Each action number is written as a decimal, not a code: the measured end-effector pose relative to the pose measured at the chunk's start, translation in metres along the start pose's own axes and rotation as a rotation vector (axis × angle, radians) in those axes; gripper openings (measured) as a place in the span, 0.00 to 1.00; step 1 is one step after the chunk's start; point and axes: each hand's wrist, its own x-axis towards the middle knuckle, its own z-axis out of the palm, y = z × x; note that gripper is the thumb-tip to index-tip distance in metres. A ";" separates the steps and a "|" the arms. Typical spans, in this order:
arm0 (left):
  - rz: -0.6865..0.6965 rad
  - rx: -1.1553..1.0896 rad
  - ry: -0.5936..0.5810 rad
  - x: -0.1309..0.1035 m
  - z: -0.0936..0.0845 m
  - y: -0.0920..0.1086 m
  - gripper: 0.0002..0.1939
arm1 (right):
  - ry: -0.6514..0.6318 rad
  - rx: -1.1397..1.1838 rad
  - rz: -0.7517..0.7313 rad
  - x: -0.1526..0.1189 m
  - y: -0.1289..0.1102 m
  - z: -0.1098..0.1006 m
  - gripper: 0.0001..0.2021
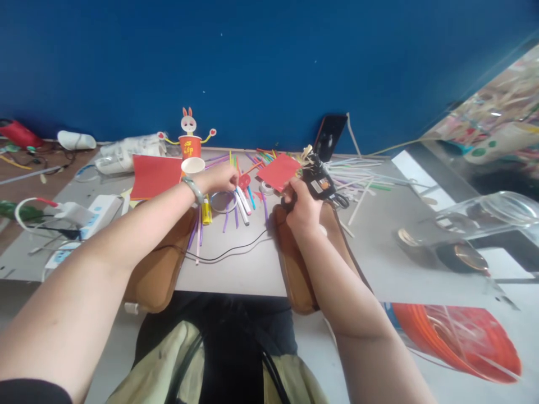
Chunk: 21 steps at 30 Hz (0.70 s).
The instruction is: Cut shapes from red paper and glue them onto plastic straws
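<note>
My left hand, with a bracelet at the wrist, reaches over the table with its fingers curled together; what they hold, if anything, is hidden. Just beside its fingertips is a small round red piece. Below lie white-barrelled markers, a yellow marker and a clear tape ring. My right hand is closed around a black-handled tool, mostly covered by the hand. A red paper sheet lies close by, as does a black object with a label.
A red cup figure with a rabbit head stands behind a white cup. Straws lie scattered at right. A black cord crosses the table. Power strips are at left; a clear jar and orange bucket are at right.
</note>
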 end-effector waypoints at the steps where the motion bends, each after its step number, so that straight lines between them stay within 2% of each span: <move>1: -0.034 -0.012 -0.042 -0.005 0.002 -0.003 0.09 | -0.001 0.004 0.001 0.000 0.001 0.000 0.11; 3: -0.076 -0.035 -0.072 -0.015 0.010 -0.006 0.10 | 0.001 0.012 0.005 0.001 0.001 0.000 0.11; 8: -0.123 -0.144 0.009 -0.025 0.026 -0.002 0.11 | -0.006 0.014 -0.006 0.001 0.001 0.001 0.11; 21: -0.254 -0.113 0.090 -0.022 0.039 0.002 0.07 | -0.011 -0.010 -0.007 0.002 0.003 -0.001 0.11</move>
